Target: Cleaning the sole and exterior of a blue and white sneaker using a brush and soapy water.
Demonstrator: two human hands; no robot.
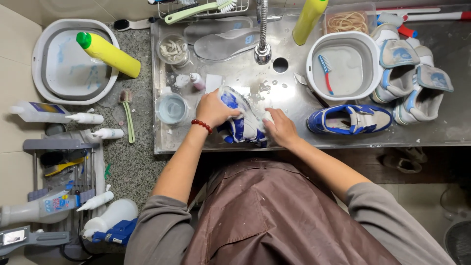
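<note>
A soapy blue and white sneaker (244, 122) lies on the wet metal sink top (294, 105) in front of me. My left hand (214, 109), with a red bead bracelet at the wrist, grips the shoe's upper from the left. My right hand (278, 126) presses on the shoe's right end; whether it holds a small brush or cloth is hidden. A matching blue and white sneaker (349, 119) rests on its side to the right.
A white basin (343, 68) with a blue toothbrush stands right of the tap (263, 29). Two more sneakers (407, 78) lie far right. Insoles, a cup of water (172, 108), yellow bottles (109, 53) and a grey tub (73, 61) sit left and behind.
</note>
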